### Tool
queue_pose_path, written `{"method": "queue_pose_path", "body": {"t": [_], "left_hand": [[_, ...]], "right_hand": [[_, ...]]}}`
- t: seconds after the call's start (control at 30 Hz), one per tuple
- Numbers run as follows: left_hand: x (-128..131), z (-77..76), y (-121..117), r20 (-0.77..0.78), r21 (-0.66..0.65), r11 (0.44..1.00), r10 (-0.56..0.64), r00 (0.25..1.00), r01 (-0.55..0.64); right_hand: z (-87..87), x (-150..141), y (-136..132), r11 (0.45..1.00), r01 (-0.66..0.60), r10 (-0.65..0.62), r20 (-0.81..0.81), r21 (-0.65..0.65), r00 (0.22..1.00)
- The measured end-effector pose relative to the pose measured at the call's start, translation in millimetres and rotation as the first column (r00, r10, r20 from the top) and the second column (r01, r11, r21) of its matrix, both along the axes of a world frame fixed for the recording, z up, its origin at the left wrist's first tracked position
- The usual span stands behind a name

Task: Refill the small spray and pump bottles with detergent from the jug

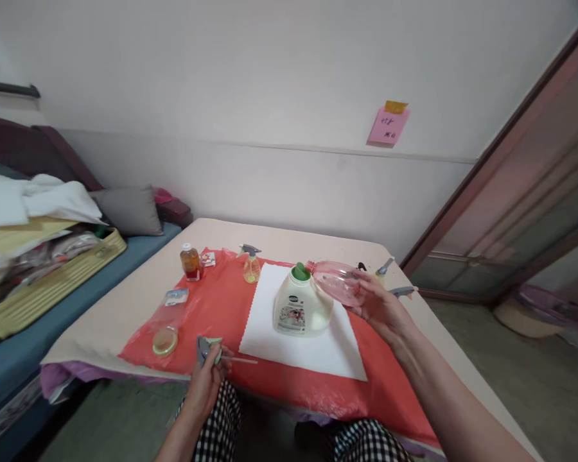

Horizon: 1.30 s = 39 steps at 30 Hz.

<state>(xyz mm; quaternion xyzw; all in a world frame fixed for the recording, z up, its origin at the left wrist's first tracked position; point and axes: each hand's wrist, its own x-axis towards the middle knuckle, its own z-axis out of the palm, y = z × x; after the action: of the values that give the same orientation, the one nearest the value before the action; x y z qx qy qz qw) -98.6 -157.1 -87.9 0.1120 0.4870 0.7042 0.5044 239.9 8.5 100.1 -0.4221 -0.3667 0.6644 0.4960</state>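
Observation:
My right hand point(378, 305) grips a clear pink spray bottle point(336, 282) without its top, tipped on its side. Its mouth is at the green spout point(300, 272) of a large whitish jug point(301, 308) with a printed label; I cannot tell whether they touch. The jug stands upright on a white sheet point(270, 340). Near the table's front edge, my left hand point(209, 372) is closed around a grey and green trigger sprayer head point(207, 348), its thin tube pointing right. Whether liquid runs between bottle and jug cannot be made out.
Red plastic point(212, 301) covers part of the table point(289, 237). On the left are an amber bottle point(191, 263), a spray bottle point(252, 268), a round lid point(165, 341) and a small packet point(176, 297). Another sprayer head point(403, 291) lies right; a bed point(9, 321) stands left.

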Motion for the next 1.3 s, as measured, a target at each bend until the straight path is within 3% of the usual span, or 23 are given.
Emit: {"method": "queue_pose_path", "body": {"t": [0.23, 0.43, 0.63, 0.8, 1.03, 1.3], "left_hand": [[-1, -2.2, 0, 0.0, 0.009, 1.0, -0.006, 1.0, 0.006], [0, -2.7, -1, -0.027, 0.025, 0.999, -0.028, 0.999, 0.028], [3, 2.3, -1, -0.027, 0.032, 0.999, -0.019, 0.999, 0.02], [3, 4.3, -2, -0.019, 0.017, 1.0, -0.017, 1.0, 0.017], [2, 4.5, -2, 0.001, 0.038, 0.999, -0.012, 1.0, 0.012], [2, 8.0, -5, 0.023, 0.049, 0.999, -0.011, 1.0, 0.01]], "right_hand": [[23.2, -7, 11, 0.999, 0.018, -0.027, 0.223, 0.044, 0.974], [47.6, -13, 18, 0.982, -0.043, -0.051, 0.476, 0.185, 0.878], [58.0, -13, 25, 0.946, -0.159, -0.053, 0.619, 0.282, 0.784], [65.5, -14, 31, 0.93, -0.216, -0.057, 0.698, 0.296, 0.713], [89.2, -27, 29, 0.897, -0.306, -0.076, 0.792, 0.32, 0.606], [104.1, -37, 45, 0.829, -0.494, -0.042, 0.912, 0.26, 0.409]]}}
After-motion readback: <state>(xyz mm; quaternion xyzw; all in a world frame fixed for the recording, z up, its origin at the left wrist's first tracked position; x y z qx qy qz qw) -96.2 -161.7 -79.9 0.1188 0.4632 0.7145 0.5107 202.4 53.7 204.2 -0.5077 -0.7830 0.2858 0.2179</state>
